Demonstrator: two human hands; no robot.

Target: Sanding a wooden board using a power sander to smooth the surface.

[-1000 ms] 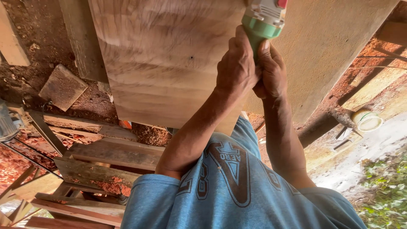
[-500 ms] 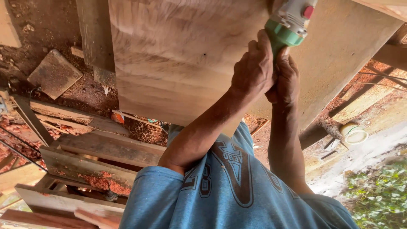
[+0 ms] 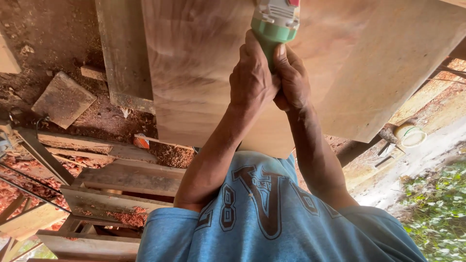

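Here, the green handle of a power tool (image 3: 273, 22) is gripped by both hands together. The left hand (image 3: 251, 80) is wrapped around the handle from one side, and the right hand (image 3: 292, 80) is closed on it from the other side, so that the two hands are touching each other. The grey body of the tool, with a small red part on it, is seen at the top edge of the picture and is cut by it. The tool is held on a wide, pale wooden slab (image 3: 349, 68), which is lying across the upper part of the view. Beside the slab, a darker, rough plank (image 3: 124, 58) is placed. Below the arms, a blue shirt (image 3: 272, 228) is seen. Reddish sawdust (image 3: 170, 155) is spread on the ground, and a small white bucket (image 3: 410, 136) is standing well apart.
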